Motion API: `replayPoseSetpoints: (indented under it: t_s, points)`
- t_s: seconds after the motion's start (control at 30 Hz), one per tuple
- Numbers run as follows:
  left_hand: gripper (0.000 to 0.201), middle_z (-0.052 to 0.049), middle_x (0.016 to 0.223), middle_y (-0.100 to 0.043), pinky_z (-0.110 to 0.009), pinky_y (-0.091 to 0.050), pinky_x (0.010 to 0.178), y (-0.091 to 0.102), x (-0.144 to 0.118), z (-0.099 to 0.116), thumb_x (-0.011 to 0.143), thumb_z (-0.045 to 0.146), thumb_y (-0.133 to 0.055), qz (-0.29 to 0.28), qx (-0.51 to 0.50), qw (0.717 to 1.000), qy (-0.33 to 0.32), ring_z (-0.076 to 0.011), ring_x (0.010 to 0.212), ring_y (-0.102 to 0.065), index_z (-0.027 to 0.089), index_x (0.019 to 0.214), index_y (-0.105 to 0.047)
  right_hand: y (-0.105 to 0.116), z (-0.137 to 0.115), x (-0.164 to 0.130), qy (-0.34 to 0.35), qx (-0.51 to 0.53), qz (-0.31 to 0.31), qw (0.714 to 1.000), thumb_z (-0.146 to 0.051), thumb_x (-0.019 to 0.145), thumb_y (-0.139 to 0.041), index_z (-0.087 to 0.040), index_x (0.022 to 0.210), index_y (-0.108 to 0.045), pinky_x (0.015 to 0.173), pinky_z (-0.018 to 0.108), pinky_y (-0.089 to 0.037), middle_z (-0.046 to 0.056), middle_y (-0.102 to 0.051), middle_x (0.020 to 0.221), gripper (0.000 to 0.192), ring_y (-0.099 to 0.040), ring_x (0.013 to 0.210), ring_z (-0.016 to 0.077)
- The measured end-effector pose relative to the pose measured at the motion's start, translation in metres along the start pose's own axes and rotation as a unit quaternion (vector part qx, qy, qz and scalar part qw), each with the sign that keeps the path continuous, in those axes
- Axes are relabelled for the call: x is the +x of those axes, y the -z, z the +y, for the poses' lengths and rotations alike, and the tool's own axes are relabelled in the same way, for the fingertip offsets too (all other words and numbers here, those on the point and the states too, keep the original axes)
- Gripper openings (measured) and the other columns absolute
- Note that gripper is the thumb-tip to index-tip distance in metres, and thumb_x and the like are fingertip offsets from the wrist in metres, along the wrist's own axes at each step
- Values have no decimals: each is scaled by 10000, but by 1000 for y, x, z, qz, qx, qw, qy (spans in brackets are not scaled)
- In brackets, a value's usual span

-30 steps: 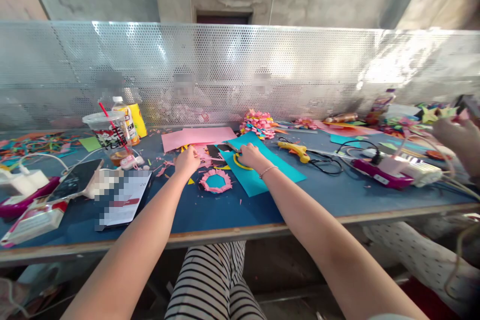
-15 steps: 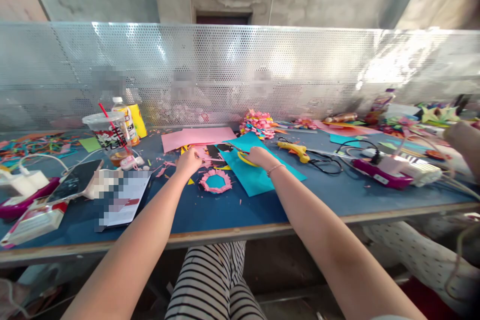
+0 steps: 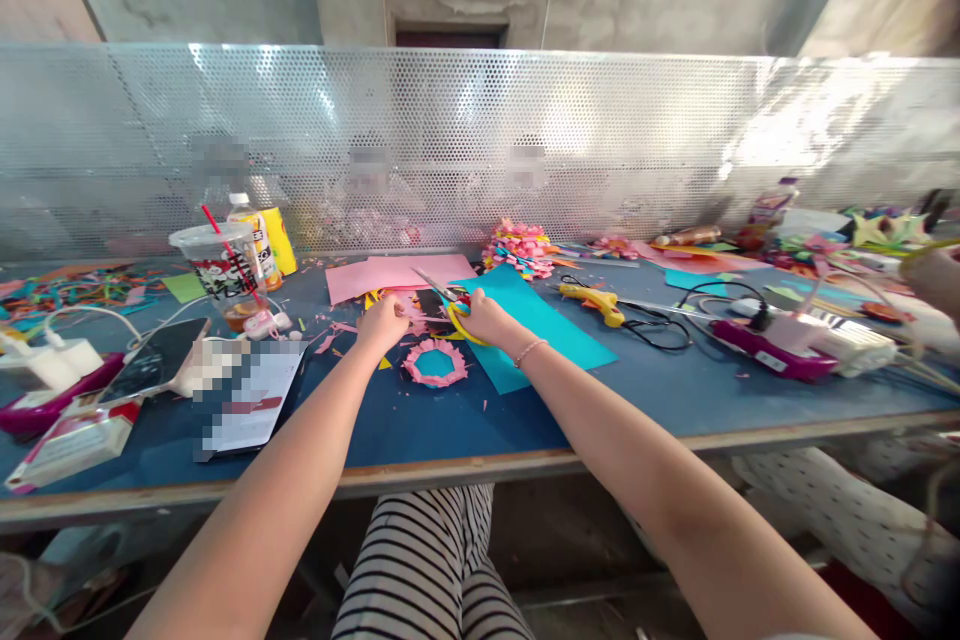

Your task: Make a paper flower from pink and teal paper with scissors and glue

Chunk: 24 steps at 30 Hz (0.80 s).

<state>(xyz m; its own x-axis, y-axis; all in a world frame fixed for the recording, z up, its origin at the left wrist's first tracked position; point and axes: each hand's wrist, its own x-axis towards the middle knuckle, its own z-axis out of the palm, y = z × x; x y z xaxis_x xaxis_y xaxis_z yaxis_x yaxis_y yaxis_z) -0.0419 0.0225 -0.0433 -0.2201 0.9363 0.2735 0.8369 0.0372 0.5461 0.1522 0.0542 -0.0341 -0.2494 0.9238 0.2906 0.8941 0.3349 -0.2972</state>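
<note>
My right hand (image 3: 480, 319) grips yellow-handled scissors (image 3: 448, 301) with the blades pointing up and left over the pink paper sheet (image 3: 390, 275). My left hand (image 3: 381, 322) pinches a small pink paper scrap (image 3: 411, 312) just left of the scissors. A pink paper ring with a teal centre (image 3: 435, 362) lies on the blue table in front of both hands. A teal paper sheet (image 3: 547, 325) lies under my right wrist.
A yellow glue gun (image 3: 596, 301) with black cord lies to the right, a pink power strip (image 3: 765, 348) beyond it. A plastic cup with red straw (image 3: 217, 265), a phone (image 3: 154, 360) and a booklet (image 3: 240, 400) sit left. Another person's hand (image 3: 937, 275) is at far right. A perforated metal screen (image 3: 480, 140) backs the table.
My right hand picked the scissors up off the teal sheet and moved left toward my left hand. The other person's hand at the right drew back.
</note>
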Motion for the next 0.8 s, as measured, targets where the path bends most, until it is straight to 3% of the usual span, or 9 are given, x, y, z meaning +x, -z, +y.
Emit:
replayPoseSetpoints:
  t_s: [0.17,0.4,0.67,0.8]
  points:
    - [131,-36,925,-656,-294,-408,733,0,0,0,690,245,-533,1,-1,1000,2,-209,928,-581,222,818,-544,-4,-3,-4,40,-41,-20,998,-460,797,-510,-95,1034,-435,529,273,-388,175,-647,872,442,-643,785,280]
    - [140,-38,923,-662,-298,-409,739,1,-2,2,691,234,-523,5,0,1000,1,-206,919,-585,223,826,-555,-4,-5,-5,40,-54,-22,998,-379,800,-512,-105,1040,-435,561,276,-402,160,-647,876,373,-639,819,287]
    - [108,-39,921,-668,-292,-415,738,2,-3,2,693,235,-527,11,-18,1000,-9,-207,908,-590,220,795,-562,3,-9,-8,56,-78,9,995,-290,819,-467,-138,1012,-433,588,274,-394,128,-643,851,248,-628,785,255]
    - [88,-34,894,-671,-287,-425,744,0,-1,1,691,229,-534,11,-18,1000,-8,-200,889,-597,219,771,-568,10,-6,-5,47,-27,40,998,-335,800,-500,-147,970,-435,593,266,-391,114,-634,820,262,-612,759,236]
